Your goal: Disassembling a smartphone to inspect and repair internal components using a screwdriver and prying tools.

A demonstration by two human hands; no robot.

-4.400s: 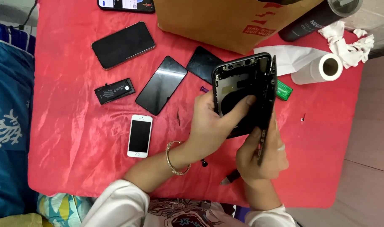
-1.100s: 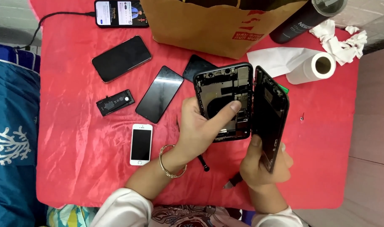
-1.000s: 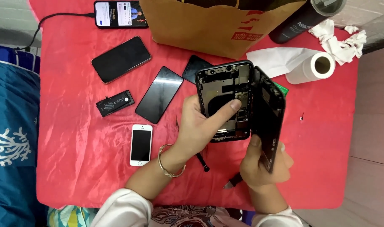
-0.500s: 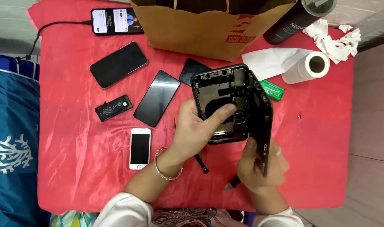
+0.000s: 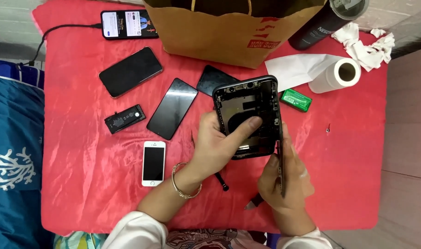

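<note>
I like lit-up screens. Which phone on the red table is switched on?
The black phone at the far edge, with a cable plugged in. Its screen glows; the white phone and big black phone are dark.

- The brown paper bag [image 5: 229,32] is cut off by the top edge, so its opening and handles barely show.
- The dark cylindrical bottle [image 5: 328,20] also runs out of the top edge.
- The left hand [image 5: 217,147] covers the lower left part of the opened phone housing [image 5: 247,115]; its thumb hides part of the inside.
- The detached screen panel [image 5: 281,157] stands edge-on in the right hand [image 5: 286,180], its face unseen.
- A dark tool [image 5: 222,182] lies partly under the left wrist.
- The speck [image 5: 328,129] on the red cloth [image 5: 81,175] is too small to tell.
- Both forearms leave the bottom edge.
</note>
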